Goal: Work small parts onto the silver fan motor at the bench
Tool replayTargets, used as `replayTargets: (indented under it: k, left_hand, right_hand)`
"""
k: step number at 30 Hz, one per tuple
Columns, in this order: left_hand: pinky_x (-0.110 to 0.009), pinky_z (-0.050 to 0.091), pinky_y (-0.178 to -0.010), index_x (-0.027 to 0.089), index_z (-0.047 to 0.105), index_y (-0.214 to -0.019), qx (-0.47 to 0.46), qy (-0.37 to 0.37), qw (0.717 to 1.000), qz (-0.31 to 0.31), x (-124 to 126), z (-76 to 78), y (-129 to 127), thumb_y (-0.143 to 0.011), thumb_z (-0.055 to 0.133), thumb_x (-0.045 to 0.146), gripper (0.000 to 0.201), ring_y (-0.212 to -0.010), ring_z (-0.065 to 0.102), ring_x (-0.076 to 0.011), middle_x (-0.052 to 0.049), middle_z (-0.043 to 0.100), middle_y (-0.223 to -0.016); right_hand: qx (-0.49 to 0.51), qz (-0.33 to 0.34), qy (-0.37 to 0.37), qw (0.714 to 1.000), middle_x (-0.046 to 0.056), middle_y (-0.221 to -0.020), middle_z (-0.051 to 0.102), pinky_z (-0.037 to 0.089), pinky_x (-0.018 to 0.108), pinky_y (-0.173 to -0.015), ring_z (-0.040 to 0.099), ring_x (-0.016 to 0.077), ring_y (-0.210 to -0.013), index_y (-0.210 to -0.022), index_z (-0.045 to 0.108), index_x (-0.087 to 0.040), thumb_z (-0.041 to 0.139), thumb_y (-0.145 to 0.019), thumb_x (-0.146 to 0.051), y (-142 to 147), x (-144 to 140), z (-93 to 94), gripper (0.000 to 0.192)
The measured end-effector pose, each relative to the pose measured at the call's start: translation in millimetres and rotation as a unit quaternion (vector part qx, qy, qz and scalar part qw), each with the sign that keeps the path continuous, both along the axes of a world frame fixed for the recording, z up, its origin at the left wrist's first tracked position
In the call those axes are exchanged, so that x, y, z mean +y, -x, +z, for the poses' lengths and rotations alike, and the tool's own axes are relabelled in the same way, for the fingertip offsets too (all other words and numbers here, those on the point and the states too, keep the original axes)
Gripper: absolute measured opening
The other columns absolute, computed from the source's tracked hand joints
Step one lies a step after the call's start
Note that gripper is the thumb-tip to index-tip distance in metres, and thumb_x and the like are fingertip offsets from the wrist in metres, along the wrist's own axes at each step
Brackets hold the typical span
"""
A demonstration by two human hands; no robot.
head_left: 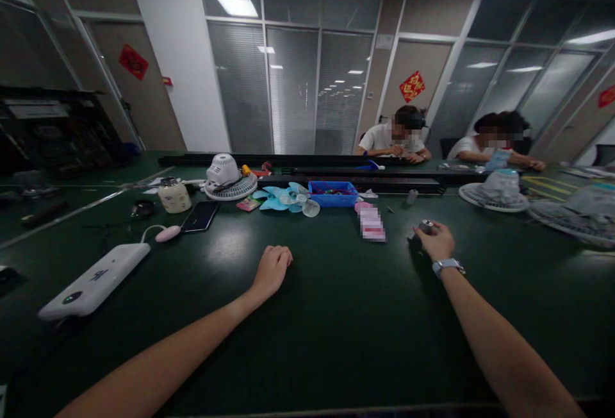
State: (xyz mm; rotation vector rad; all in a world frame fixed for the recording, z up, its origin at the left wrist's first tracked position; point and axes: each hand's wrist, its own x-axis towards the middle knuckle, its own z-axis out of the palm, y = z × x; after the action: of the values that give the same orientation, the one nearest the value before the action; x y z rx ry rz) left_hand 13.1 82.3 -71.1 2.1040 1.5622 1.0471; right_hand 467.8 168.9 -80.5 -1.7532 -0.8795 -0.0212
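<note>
While your right hand (435,240) closes around the small dark part with a metal tip (425,226), keep the part pressed lightly on the green table (336,315) so it does not roll, and keep your wrist low, as it is now. The fingers of this hand are curled narrow around the part; I think it is a small motor, but it is too small and dark in the picture to be sure. Your left hand (273,268) holds nothing: it rests on the table as a loose fist, knuckles down, well apart from the right hand. You could bring it nearer to steady the part. Just beyond the right hand lies a pink packet (371,220), and further back stand a blue tray (333,193), light blue fan blades (283,199) and a white fan housing (225,176). On the left side lie a white power bank (96,279) and a black phone (200,216). Two other persons work at the far side.
</note>
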Motion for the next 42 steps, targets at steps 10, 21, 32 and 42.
replayTargets:
  k: [10, 21, 32, 42]
  left_hand:
    - [-0.035, 0.044, -0.085, 0.026, 0.064, -0.111, -0.048, -0.016, 0.998, -0.027, -9.0, 4.5, -2.6, -0.093, 0.046, 0.038, 0.028, -0.108, 0.050, -0.0236, -0.003, 0.065, -0.111]
    - [-0.049, 0.032, -0.106, 0.043, 0.058, -0.128, 0.025, -0.067, 0.994, -0.077, -13.3, 2.0, -6.6, -0.093, 0.053, 0.043, 0.035, -0.127, 0.035, -0.0267, 0.001, 0.048, -0.140]
    - [-0.046, 0.034, -0.102, 0.036, 0.076, -0.095, -0.041, -0.072, 0.997, 0.008, 13.7, 15.8, -12.1, -0.085, 0.066, 0.043, 0.015, -0.118, 0.044, -0.0257, 0.000, 0.063, -0.118]
    - [-0.047, 0.037, -0.092, 0.044, 0.076, -0.092, 0.109, 0.018, 0.993, 0.035, 5.8, -9.0, 11.5, -0.079, 0.069, 0.050, 0.016, -0.113, 0.042, -0.0301, -0.003, 0.058, -0.116]
  right_hand:
    - [0.074, 0.385, -0.089, 0.916, 0.013, -0.102, 0.072, 0.055, 0.039, -0.083, 0.069, 0.0236, -0.091, -0.116, 0.058, -0.015, 0.077, -0.067, -0.043, 152.4, -26.5, 37.7, 0.059]
    - [0.049, 0.653, 0.046, 0.754, 0.004, -0.104, 0.071, 0.050, 0.038, -0.092, 0.068, 0.0185, -0.097, -0.115, 0.050, -0.021, 0.071, -0.078, -0.027, 255.2, -90.9, 17.7, 0.043]
    - [0.040, 0.629, 0.070, 0.773, 0.003, -0.100, 0.069, 0.051, 0.038, -0.090, 0.066, 0.0189, -0.097, -0.097, 0.055, -0.021, 0.075, -0.074, -0.034, 254.3, -92.6, 22.6, 0.033]
    - [0.017, 0.610, 0.046, 0.791, 0.004, -0.107, 0.070, 0.052, 0.037, -0.092, 0.067, 0.0186, -0.099, -0.106, 0.061, -0.021, 0.074, -0.075, -0.035, 248.0, -92.2, 22.8, 0.036]
